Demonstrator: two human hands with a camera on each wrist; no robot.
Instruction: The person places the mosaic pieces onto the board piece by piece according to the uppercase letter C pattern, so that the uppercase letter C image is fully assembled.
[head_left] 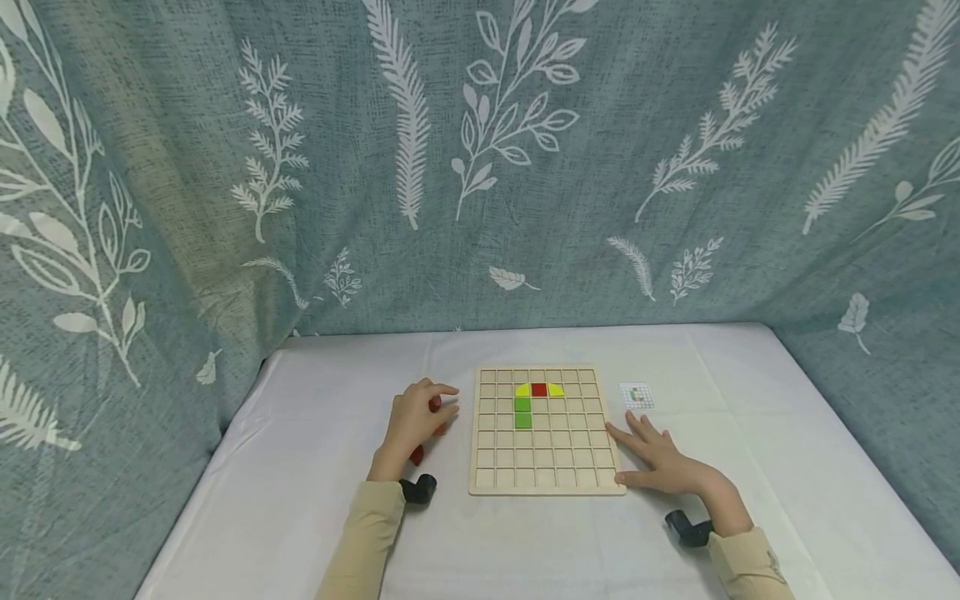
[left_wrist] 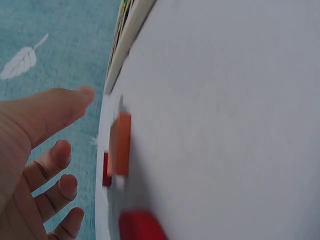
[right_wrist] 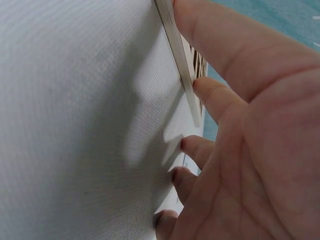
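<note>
All fingers apart: left hand [head_left: 413,418] by red blocks [left_wrist: 141,226], grid board's [head_left: 543,440] nine o'clock; right hand [head_left: 663,463] touches four-o'clock edge.

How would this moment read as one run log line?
left hand: empty, near red blocks | right hand: touching board at right edge | on board: green squares, red square, yellow pieces

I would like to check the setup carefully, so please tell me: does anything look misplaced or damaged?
Nothing stands out. The yellow pieces, red square and green squares sit within cells of the board. The loose blocks lie off it, near the left hand; blur hides their finer condition.
</note>
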